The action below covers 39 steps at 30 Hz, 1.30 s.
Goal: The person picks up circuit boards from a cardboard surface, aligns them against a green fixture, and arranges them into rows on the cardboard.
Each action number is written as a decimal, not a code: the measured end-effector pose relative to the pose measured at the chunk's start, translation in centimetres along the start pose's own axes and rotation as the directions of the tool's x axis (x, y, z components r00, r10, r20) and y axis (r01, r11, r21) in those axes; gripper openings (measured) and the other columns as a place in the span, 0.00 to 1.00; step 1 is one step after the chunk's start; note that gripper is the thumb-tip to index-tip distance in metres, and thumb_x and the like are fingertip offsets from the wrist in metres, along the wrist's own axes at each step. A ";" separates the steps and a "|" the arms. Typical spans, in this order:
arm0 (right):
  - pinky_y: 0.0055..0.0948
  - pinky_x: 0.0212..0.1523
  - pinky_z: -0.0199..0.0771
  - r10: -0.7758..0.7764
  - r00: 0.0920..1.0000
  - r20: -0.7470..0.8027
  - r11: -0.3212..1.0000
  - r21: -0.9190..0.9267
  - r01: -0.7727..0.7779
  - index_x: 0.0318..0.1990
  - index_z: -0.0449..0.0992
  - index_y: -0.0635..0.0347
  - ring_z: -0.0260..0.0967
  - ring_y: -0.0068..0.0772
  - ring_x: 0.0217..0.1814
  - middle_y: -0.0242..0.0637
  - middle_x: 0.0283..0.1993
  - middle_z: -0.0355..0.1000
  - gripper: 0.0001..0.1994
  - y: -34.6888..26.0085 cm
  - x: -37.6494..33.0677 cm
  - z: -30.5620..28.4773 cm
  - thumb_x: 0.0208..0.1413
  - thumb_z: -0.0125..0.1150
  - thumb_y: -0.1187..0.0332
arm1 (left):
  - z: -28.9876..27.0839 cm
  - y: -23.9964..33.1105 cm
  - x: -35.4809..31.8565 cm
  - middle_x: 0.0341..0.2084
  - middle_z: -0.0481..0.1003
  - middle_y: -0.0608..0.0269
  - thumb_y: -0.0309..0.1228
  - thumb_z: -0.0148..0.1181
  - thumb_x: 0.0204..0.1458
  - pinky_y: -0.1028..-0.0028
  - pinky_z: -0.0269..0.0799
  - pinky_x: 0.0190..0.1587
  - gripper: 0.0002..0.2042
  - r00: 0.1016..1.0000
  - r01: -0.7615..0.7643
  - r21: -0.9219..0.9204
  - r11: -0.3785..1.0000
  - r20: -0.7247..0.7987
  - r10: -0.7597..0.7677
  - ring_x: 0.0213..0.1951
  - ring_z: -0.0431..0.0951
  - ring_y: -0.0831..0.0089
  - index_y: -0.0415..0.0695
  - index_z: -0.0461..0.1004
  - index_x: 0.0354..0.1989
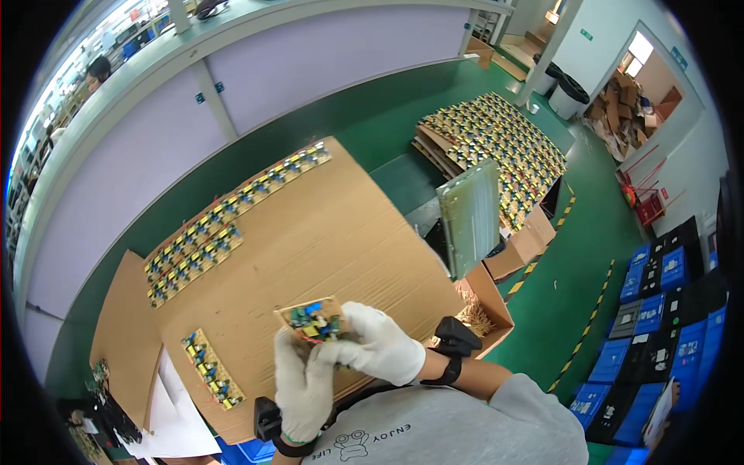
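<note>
Two hands (380, 343) hold a circuit board (316, 319); shirt (473, 430) bears lettering (398, 431).

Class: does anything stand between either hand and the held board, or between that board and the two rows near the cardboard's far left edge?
Only white gloves come between the left hand, right hand and the board they hold. Between that board and the rows, nothing visible stands; flat cardboard lies below.

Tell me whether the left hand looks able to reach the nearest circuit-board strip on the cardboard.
Probably yes: bare cardboard shows between the left hand and the strip, which lies close by. The hand would likely have to leave the held board first.
</note>
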State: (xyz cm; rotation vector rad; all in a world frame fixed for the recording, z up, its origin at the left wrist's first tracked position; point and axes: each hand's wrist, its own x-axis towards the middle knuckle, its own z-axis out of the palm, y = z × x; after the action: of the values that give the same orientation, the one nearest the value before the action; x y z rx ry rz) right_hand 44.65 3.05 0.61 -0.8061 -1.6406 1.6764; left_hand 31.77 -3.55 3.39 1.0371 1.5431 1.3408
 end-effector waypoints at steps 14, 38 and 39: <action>0.33 0.34 0.71 -0.515 0.558 -0.650 0.784 -0.621 0.000 0.36 0.74 0.60 0.71 0.38 0.32 0.39 0.33 0.73 0.13 2.6 -4.2 -17.5 0.43 0.71 0.71 | 12.8 2.4 4.3 0.50 0.73 0.51 0.27 0.54 0.57 0.69 0.67 0.57 0.24 0.532 0.485 -0.052 0.873 0.810 -0.247 0.53 0.74 0.66 0.32 0.59 0.61; 0.41 0.28 0.66 -0.399 0.523 -0.753 0.725 -0.608 -0.323 0.34 0.71 0.63 0.68 0.50 0.25 0.50 0.24 0.70 0.13 14.7 -3.7 -33.3 0.60 0.55 0.61 | 16.3 0.8 7.5 0.42 0.74 0.52 0.26 0.48 0.57 0.70 0.73 0.47 0.16 0.910 0.362 -0.156 0.919 0.273 -0.312 0.42 0.76 0.69 0.32 0.67 0.52; 0.45 0.28 0.66 -0.391 0.536 -0.748 0.697 -0.621 -0.359 0.33 0.70 0.63 0.69 0.56 0.26 0.53 0.24 0.70 0.14 15.1 -3.6 -34.1 0.60 0.55 0.59 | 16.3 0.8 7.6 0.42 0.74 0.52 0.26 0.48 0.57 0.70 0.73 0.47 0.16 0.905 0.363 -0.148 0.920 0.292 -0.311 0.42 0.76 0.69 0.32 0.67 0.52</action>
State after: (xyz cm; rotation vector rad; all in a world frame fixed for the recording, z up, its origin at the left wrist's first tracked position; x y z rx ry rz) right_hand 73.65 20.53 -15.45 -1.6601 -1.4552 0.2653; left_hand 44.82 8.85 2.20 0.7445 1.2885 1.0429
